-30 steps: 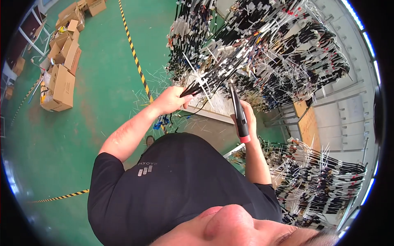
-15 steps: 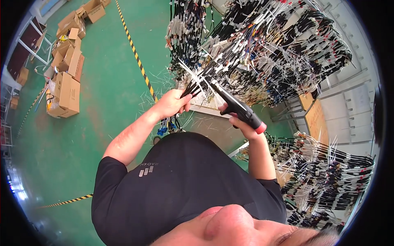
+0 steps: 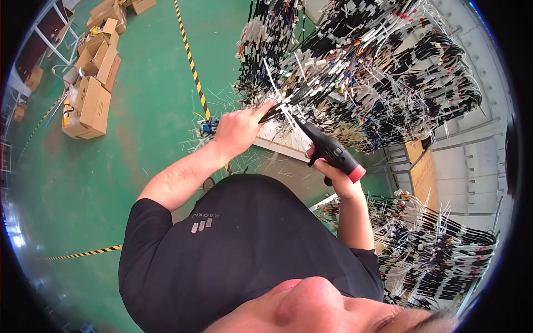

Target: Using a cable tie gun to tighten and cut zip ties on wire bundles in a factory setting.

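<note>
Left hand (image 3: 239,130) pinches the near end of a black cable bundle (image 3: 270,114), index finger stretched out along it. White ties (image 3: 286,109) stick out just beyond the fingertips. Right hand (image 3: 340,176) wraps the handle of a black tool (image 3: 333,151) with a red end, its nose pointing far and left, close to the ties; whether they touch, I cannot tell. Beyond, more cables (image 3: 361,77) cover the table (image 3: 282,149) at far right.

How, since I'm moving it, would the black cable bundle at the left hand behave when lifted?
The black cable bundle would likely flex, since its strands curve. It may drag where it meets the dense cable pile. Protruding white plastic ties could snag.
</note>
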`<state>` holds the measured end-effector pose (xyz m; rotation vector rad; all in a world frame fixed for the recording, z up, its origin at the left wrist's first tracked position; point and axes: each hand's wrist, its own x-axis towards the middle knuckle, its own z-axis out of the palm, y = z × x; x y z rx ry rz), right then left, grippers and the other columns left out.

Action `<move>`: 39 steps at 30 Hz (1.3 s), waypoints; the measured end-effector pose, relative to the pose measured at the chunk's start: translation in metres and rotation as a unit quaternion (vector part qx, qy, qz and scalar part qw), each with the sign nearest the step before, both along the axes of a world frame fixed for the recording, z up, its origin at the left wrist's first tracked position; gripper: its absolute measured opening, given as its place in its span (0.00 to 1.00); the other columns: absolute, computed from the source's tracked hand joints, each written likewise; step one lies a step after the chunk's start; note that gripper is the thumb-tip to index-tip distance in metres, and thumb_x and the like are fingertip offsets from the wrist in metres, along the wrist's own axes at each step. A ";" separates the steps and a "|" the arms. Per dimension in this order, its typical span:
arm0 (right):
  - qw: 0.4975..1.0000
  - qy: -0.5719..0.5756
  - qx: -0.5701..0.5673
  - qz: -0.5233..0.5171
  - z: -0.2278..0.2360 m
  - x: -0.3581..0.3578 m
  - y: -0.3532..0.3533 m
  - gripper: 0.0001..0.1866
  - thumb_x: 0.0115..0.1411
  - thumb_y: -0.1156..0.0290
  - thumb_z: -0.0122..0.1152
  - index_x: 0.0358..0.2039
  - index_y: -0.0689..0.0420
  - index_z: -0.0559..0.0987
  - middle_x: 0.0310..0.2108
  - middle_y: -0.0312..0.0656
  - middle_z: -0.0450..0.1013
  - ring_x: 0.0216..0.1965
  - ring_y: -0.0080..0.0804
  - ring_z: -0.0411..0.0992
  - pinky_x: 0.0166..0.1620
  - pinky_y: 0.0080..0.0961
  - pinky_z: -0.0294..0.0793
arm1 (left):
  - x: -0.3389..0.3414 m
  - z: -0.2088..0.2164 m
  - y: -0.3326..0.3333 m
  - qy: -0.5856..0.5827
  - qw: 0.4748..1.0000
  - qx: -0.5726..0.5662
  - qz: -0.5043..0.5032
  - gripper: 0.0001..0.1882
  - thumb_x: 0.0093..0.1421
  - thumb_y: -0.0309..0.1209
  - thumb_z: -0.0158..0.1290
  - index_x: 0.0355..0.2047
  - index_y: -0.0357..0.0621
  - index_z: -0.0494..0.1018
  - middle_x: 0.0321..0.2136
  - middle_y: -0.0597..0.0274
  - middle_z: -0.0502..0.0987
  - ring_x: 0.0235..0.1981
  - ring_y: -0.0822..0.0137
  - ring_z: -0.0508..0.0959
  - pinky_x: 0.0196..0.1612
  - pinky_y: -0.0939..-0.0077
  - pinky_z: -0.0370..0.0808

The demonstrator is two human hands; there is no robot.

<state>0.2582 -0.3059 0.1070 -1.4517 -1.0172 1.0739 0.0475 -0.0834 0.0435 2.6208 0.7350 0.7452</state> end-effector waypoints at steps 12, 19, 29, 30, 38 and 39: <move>0.989 -0.139 -0.043 0.016 0.017 -0.010 0.014 0.25 0.63 0.72 0.72 0.60 0.59 0.77 0.48 0.39 0.81 0.50 0.27 0.77 0.55 0.28 0.76 | -0.011 0.013 0.018 0.040 0.985 0.168 -0.017 0.37 0.57 0.22 0.54 0.69 0.55 0.71 0.21 0.63 0.73 0.24 0.61 0.82 0.28 0.63 0.81; 0.981 -0.189 -0.019 0.040 0.002 -0.011 0.020 0.25 0.64 0.71 0.72 0.60 0.57 0.77 0.42 0.37 0.80 0.44 0.27 0.77 0.50 0.28 0.76 | -0.011 0.015 0.018 0.040 0.985 0.168 -0.027 0.37 0.57 0.22 0.54 0.69 0.56 0.71 0.21 0.62 0.72 0.24 0.62 0.81 0.28 0.64 0.81; 0.973 -0.223 -0.040 -0.035 -0.047 -0.006 0.021 0.10 0.64 0.68 0.72 0.40 0.60 0.81 0.27 0.35 0.76 0.30 0.23 0.74 0.37 0.28 0.75 | -0.011 0.014 0.021 0.043 0.984 0.167 -0.043 0.36 0.59 0.26 0.55 0.70 0.57 0.71 0.21 0.62 0.74 0.23 0.62 0.82 0.27 0.67 0.82; 0.953 -0.303 -0.014 -0.021 -0.053 -0.003 0.019 0.10 0.63 0.68 0.72 0.37 0.61 0.81 0.25 0.36 0.75 0.28 0.23 0.73 0.35 0.29 0.74 | -0.011 0.016 0.020 0.036 0.986 0.156 -0.046 0.35 0.59 0.26 0.55 0.70 0.58 0.71 0.21 0.61 0.74 0.24 0.61 0.82 0.28 0.65 0.82; 0.865 -0.479 0.095 -0.115 -0.087 0.012 0.014 0.25 0.55 0.80 0.71 0.54 0.60 0.77 0.56 0.49 0.75 0.60 0.49 0.74 0.64 0.36 0.72 | -0.007 0.012 0.026 0.014 0.991 0.131 -0.030 0.35 0.57 0.24 0.57 0.67 0.58 0.75 0.20 0.62 0.73 0.23 0.60 0.81 0.27 0.62 0.81; 0.860 -0.486 0.104 -0.121 -0.085 0.012 0.015 0.25 0.56 0.80 0.71 0.55 0.60 0.77 0.56 0.49 0.75 0.60 0.49 0.74 0.64 0.37 0.72 | -0.007 0.011 0.026 0.012 0.991 0.133 -0.030 0.35 0.57 0.24 0.57 0.66 0.58 0.75 0.20 0.62 0.73 0.23 0.60 0.81 0.28 0.62 0.81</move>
